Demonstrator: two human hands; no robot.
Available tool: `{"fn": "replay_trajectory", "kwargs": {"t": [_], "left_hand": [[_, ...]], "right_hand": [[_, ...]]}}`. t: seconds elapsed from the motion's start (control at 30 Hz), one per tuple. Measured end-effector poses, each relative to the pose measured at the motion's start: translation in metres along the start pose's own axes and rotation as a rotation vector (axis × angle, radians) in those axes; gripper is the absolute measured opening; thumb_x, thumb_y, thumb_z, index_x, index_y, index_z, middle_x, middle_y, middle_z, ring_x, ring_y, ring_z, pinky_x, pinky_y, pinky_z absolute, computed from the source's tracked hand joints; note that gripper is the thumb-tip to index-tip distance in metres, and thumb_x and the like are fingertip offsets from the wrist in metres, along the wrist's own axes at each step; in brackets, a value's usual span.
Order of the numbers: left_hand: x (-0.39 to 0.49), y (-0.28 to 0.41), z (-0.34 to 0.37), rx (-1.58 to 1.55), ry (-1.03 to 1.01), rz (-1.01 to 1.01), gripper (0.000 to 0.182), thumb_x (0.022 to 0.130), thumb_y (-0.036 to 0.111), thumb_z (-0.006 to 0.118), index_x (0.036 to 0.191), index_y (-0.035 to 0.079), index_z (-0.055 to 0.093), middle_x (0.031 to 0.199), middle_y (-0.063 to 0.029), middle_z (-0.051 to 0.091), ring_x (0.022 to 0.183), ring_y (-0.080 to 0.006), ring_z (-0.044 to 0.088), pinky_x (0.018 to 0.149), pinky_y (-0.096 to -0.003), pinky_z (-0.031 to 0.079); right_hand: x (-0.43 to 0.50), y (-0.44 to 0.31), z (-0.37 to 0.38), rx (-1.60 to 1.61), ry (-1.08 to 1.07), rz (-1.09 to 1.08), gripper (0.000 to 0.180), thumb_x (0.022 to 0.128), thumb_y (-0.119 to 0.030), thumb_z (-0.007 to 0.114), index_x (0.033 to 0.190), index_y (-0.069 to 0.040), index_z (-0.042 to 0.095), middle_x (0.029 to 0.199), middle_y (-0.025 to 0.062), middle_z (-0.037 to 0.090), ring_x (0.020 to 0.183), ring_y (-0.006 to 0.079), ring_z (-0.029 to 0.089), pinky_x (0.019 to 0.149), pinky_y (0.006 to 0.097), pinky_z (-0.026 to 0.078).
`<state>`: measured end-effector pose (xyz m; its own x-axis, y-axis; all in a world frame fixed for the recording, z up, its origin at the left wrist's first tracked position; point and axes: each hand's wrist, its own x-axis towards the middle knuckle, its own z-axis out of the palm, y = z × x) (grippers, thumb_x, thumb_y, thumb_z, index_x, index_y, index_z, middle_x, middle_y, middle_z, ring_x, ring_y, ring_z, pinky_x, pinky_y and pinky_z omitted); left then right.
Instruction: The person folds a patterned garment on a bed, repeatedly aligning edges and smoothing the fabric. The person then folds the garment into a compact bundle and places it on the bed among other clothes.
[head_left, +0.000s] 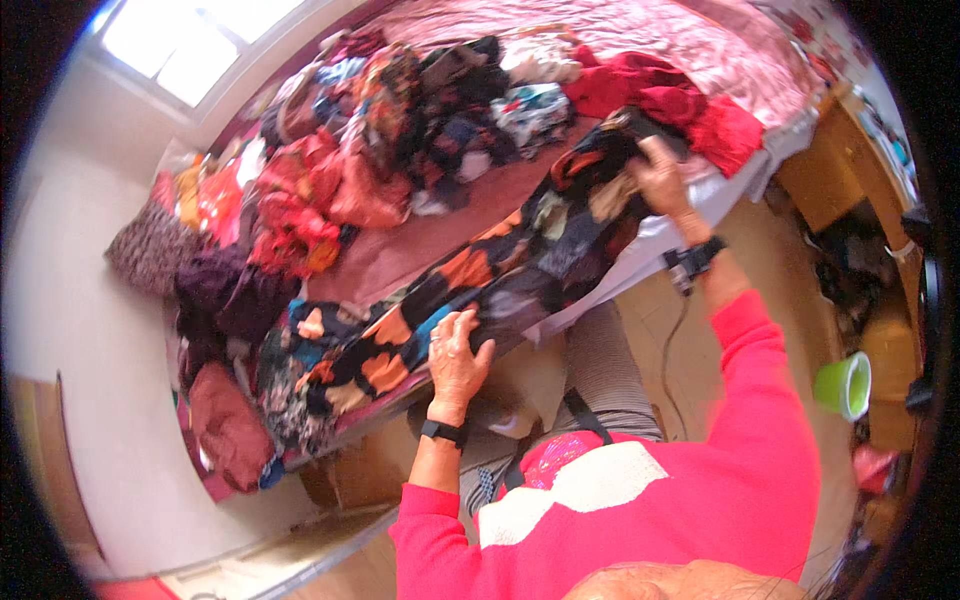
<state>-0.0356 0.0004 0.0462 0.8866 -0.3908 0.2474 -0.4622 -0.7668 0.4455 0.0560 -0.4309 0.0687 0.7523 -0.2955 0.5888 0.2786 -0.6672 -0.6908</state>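
Note:
A long patterned garment (465, 268), in black, orange, blue and beige, lies stretched along the near side of the bed (390, 259). My left hand (454, 356) rests on its lower edge, fingers pointing away from me and thumb apart. Farther up to the right, my right hand (660, 180) is at the garment's bunched dark end. Blur there hides whether its fingers pinch the cloth. Beneath my right hand, a white sheet edge (637, 251) hangs over the bedside.
Heaped clothes (390, 127) cover the bed's far side, with red cloth (645, 86) at the upper right. Dark purple clothing (232, 289) and a folded reddish garment (229, 427) lie left. A wooden desk (821, 161), green bin (840, 384) and floor cable (669, 352) are right.

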Motion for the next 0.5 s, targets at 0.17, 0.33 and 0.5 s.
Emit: {"fn": "replay_trajectory", "kwargs": {"t": [0.17,0.33,0.5], "left_hand": [[-0.036,0.008,-0.012,-0.022,-0.143,-0.089,0.055,0.08,0.022,0.078,0.129,0.007,0.058,0.129,-0.0195,0.057,0.12,-0.0392,0.055,0.101,-0.0472,0.047],[-0.041,0.019,-0.01,-0.193,-0.083,0.003,0.044,0.083,0.019,0.074,0.123,0.007,0.061,0.126,-0.0176,0.06,0.116,-0.0379,0.058,0.098,-0.0454,0.049],[-0.021,-0.013,-0.03,-0.192,0.115,-0.057,0.02,0.085,0.01,0.069,0.104,0.005,0.065,0.104,-0.014,0.065,0.099,-0.0345,0.063,0.085,-0.0438,0.052]], "right_hand": [[0.067,0.021,-0.067,-0.575,-0.117,0.261,0.032,0.096,-0.019,0.055,0.127,-0.013,0.057,0.106,0.0255,0.069,0.097,0.0449,0.067,0.079,0.053,0.052],[0.032,0.044,-0.031,-0.859,-0.094,0.343,0.028,0.093,-0.023,0.05,0.119,-0.013,0.056,0.103,0.0248,0.068,0.093,0.0465,0.066,0.077,0.0592,0.051],[-0.016,0.053,0.019,-0.91,0.095,0.159,0.025,0.092,-0.017,0.055,0.117,-0.011,0.058,0.107,0.0169,0.067,0.099,0.0411,0.065,0.083,0.0531,0.052]]}}
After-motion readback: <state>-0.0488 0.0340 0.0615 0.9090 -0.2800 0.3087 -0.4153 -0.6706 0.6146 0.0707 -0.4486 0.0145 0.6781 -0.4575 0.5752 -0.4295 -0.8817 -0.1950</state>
